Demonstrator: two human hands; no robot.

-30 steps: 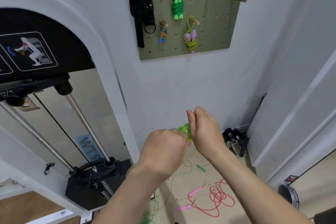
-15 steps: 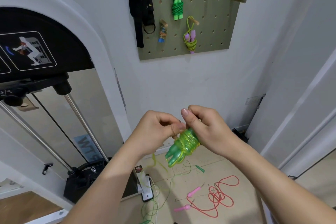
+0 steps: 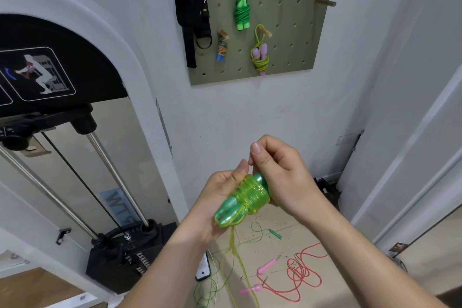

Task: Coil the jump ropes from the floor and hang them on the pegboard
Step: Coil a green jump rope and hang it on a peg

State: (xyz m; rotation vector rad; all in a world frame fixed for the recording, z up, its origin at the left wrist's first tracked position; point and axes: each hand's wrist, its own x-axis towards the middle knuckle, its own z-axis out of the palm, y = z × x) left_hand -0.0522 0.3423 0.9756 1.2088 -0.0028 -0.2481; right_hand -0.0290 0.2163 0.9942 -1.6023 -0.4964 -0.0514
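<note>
In the lower centre of the frame we held the translucent green jump rope [image 3: 241, 201], its two handles side by side and bound with turns of its own cord. Our left hand [image 3: 212, 202] curled round the bundle from beneath, thumb pressed on the wraps, we judged to stop them slackening. Our right hand [image 3: 285, 180] closed over the upper end, thumb and forefinger pinched together, seemingly on the cord, though that was hidden. A loose tail [image 3: 233, 245] hung toward the floor, so the coiling looked unfinished. Lower right, a pink-handled red rope [image 3: 293, 266] lay sprawled on the tiles. At the top, the pegboard [image 3: 310, 40] carried coiled ropes, with a bare peg [image 3: 325, 3] at its right edge
</note>
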